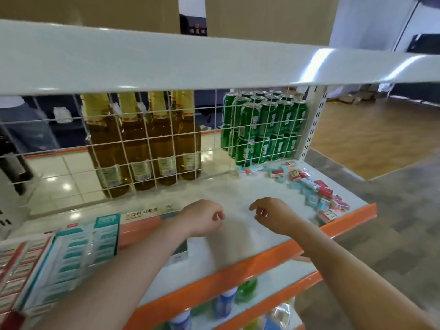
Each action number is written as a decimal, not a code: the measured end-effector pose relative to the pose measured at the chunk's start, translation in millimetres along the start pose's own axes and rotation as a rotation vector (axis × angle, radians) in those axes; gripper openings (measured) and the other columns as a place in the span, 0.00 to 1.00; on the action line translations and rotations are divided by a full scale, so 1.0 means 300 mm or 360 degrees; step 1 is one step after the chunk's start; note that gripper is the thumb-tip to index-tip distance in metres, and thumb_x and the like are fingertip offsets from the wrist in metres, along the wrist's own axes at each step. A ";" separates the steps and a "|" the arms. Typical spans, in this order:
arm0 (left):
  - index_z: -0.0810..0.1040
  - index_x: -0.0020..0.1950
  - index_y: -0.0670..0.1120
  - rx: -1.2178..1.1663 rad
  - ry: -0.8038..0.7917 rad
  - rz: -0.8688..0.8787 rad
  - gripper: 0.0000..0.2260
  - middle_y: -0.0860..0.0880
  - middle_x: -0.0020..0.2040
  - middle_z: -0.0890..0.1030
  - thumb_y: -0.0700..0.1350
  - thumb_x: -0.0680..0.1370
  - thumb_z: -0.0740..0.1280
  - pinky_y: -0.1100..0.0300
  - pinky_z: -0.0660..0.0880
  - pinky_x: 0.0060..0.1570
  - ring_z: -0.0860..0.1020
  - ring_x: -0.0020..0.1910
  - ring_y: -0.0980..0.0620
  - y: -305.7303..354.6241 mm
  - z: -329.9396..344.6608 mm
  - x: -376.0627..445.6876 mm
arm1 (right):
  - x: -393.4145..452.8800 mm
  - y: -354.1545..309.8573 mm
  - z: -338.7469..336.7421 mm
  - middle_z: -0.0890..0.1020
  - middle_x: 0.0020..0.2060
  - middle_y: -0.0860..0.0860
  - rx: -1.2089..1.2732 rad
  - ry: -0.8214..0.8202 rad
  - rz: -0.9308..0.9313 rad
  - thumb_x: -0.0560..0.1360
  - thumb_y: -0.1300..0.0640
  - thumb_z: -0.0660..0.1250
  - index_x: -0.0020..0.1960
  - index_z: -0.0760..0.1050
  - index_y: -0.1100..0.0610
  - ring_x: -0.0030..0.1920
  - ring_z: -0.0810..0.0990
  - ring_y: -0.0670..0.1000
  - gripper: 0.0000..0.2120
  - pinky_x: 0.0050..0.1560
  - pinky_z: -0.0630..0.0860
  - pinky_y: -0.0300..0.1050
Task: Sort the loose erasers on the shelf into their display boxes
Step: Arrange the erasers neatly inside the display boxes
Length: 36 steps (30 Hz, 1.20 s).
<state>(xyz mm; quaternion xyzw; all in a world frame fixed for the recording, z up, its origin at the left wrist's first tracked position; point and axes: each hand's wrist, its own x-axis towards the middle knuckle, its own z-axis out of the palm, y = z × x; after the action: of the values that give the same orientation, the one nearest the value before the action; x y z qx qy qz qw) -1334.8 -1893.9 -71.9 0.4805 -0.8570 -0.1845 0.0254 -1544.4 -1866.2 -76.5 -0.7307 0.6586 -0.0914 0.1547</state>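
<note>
Several loose erasers (316,190) in red and light-blue wrappers lie scattered along the right end of the white shelf (238,194). A teal display box (78,248) filled with rows of blue erasers stands at the left, beside a red-and-white display box (16,265) at the far left. An orange-sided box (142,222) with a printed label sits behind my left forearm. My left hand (204,219) and my right hand (273,215) hover over the middle of the shelf, fingers loosely curled, holding nothing.
A white wire grid (166,139) backs the shelf; amber bottles (142,144) and green cans (264,127) stand behind it. An upper shelf (190,60) overhangs. The orange shelf edge (262,260) runs below my arms, with bottles on lower shelves.
</note>
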 end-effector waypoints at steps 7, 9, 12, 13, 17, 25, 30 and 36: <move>0.77 0.58 0.48 0.0023 -0.0034 -0.0029 0.11 0.50 0.56 0.78 0.47 0.78 0.61 0.58 0.73 0.55 0.75 0.55 0.52 0.127 0.057 0.223 | 0.055 0.257 -0.101 0.78 0.53 0.51 -0.0059 0.0017 0.0076 0.76 0.60 0.60 0.62 0.75 0.53 0.46 0.74 0.47 0.15 0.47 0.69 0.38; 0.76 0.59 0.49 0.0018 -0.0015 -0.0063 0.11 0.50 0.57 0.78 0.48 0.78 0.61 0.58 0.73 0.56 0.75 0.55 0.52 0.161 0.073 0.280 | 0.070 0.318 -0.128 0.79 0.54 0.51 -0.0087 0.0052 0.0106 0.76 0.61 0.59 0.62 0.74 0.54 0.50 0.76 0.50 0.16 0.50 0.71 0.38; 0.72 0.65 0.49 0.0030 0.0057 -0.0104 0.15 0.49 0.63 0.74 0.50 0.79 0.61 0.55 0.71 0.59 0.73 0.59 0.50 0.212 0.094 0.353 | 0.099 0.400 -0.164 0.79 0.56 0.51 -0.0102 0.0111 0.0169 0.76 0.61 0.59 0.63 0.74 0.54 0.52 0.77 0.50 0.16 0.49 0.71 0.38; 0.70 0.67 0.49 0.0030 0.0100 -0.0105 0.17 0.49 0.65 0.71 0.51 0.79 0.60 0.55 0.70 0.61 0.72 0.62 0.49 0.228 0.101 0.374 | 0.112 0.422 -0.173 0.79 0.56 0.51 -0.0095 0.0115 0.0173 0.76 0.61 0.60 0.63 0.74 0.54 0.50 0.76 0.49 0.16 0.47 0.70 0.37; 0.63 0.73 0.47 0.0046 0.0238 -0.0103 0.23 0.48 0.71 0.65 0.53 0.80 0.58 0.56 0.65 0.65 0.66 0.69 0.48 0.271 0.116 0.461 | 0.179 0.493 -0.191 0.78 0.59 0.52 -0.0096 0.0132 0.0190 0.75 0.62 0.63 0.64 0.74 0.55 0.54 0.77 0.52 0.18 0.52 0.71 0.38; 0.53 0.77 0.44 0.0172 0.0119 -0.0100 0.28 0.47 0.77 0.55 0.54 0.81 0.56 0.56 0.54 0.72 0.54 0.75 0.49 0.302 0.120 0.624 | 0.361 0.588 -0.198 0.79 0.56 0.57 -0.0057 0.0268 0.0350 0.75 0.59 0.63 0.59 0.76 0.58 0.53 0.78 0.57 0.13 0.50 0.73 0.45; 0.55 0.76 0.45 0.0000 0.0123 -0.0104 0.27 0.47 0.77 0.56 0.52 0.80 0.58 0.55 0.54 0.72 0.54 0.76 0.50 0.327 0.128 0.713 | 0.425 0.616 -0.203 0.76 0.56 0.57 -0.0045 0.0186 0.0377 0.76 0.55 0.62 0.62 0.73 0.58 0.53 0.78 0.56 0.16 0.51 0.76 0.47; 0.51 0.77 0.46 -0.0032 0.0032 -0.0137 0.28 0.48 0.78 0.49 0.51 0.81 0.58 0.52 0.49 0.74 0.48 0.77 0.47 0.352 0.145 0.785 | 0.468 0.630 -0.210 0.72 0.60 0.58 -0.0245 0.0082 0.0360 0.76 0.51 0.61 0.65 0.69 0.58 0.58 0.71 0.57 0.20 0.58 0.69 0.47</move>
<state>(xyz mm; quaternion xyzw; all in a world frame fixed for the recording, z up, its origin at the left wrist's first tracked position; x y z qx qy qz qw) -1556.7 -2027.8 -108.1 0.5186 -0.8333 -0.1893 0.0309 -1726.0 -2027.8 -93.0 -0.6589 0.7456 -0.0414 0.0907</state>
